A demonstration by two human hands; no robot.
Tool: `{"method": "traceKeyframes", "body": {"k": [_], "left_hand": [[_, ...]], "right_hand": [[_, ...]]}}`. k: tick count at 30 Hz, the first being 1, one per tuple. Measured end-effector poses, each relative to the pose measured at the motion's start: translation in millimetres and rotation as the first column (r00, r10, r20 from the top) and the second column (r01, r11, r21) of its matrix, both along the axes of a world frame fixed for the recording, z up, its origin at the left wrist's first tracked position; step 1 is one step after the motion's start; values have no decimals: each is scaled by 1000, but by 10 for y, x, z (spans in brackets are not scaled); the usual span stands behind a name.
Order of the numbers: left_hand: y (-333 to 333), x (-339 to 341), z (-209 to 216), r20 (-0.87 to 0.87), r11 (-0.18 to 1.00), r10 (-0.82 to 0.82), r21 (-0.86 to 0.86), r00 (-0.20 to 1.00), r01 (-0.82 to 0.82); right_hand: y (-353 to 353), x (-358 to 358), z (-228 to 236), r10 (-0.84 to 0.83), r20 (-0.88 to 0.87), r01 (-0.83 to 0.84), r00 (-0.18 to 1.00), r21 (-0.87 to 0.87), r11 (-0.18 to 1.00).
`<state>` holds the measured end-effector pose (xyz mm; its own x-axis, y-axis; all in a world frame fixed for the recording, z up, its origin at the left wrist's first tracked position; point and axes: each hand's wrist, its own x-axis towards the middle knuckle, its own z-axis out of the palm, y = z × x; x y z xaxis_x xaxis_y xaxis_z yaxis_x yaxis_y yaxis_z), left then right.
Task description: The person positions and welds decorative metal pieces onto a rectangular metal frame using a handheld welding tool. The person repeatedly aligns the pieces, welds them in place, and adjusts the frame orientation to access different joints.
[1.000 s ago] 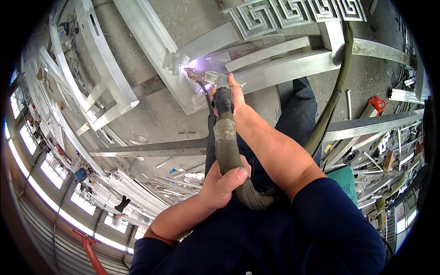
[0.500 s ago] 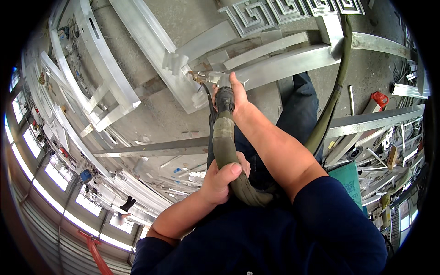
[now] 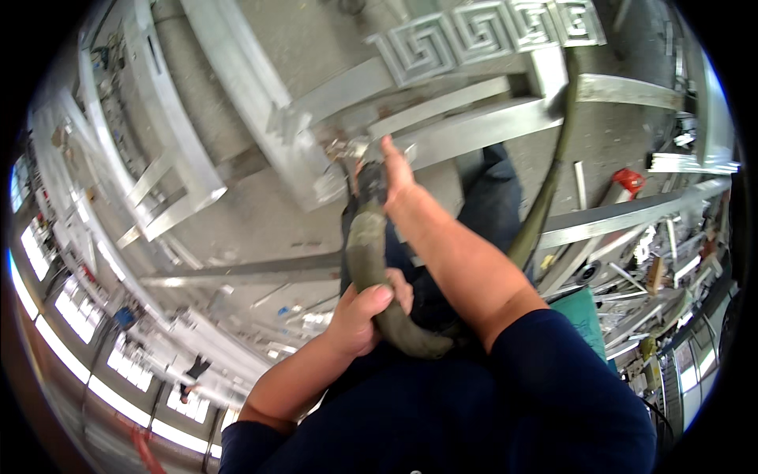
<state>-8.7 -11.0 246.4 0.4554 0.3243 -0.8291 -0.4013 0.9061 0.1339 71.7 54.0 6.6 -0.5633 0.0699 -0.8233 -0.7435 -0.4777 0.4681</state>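
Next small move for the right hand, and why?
Probably hold the torch steady in the right hand and inspect the metal beam near its tip: no arc glows there, and blur hides whether they touch. The left hand supports the green hose.

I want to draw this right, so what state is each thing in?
Silver-tipped, black-handled metal torch: no arc showing
Thick olive-green tubular hose: bent
Left bare hand: closed around the hose
Right bare hand: holding the torch
Silver metal square-spiral panel: untouched by either hand
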Motion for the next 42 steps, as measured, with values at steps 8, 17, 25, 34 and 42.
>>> {"method": "traceKeyframes", "body": {"k": [8,17,25,34,42], "left_hand": [[264,328,557,-39,860,417,-305,908,-408],[384,625,727,106,989,121,-99,987,-111],[803,1296,1403,471,933,149,223,869,-281],[866,1913,1752,503,828,94,439,859,-348],[490,1072,1706,697,589,507,148,507,-794]], "right_hand": [[321,480,943,300,420,-379,857,117,918],[567,1726,1822,355,914,-980,197,176,90],[-10,4112,1285,655,666,-869,358,-18,494],[657,5456,1486,-171,614,-64,771,341,938],[1669,4523,4429,-535,404,-291,742,913,286]]}}
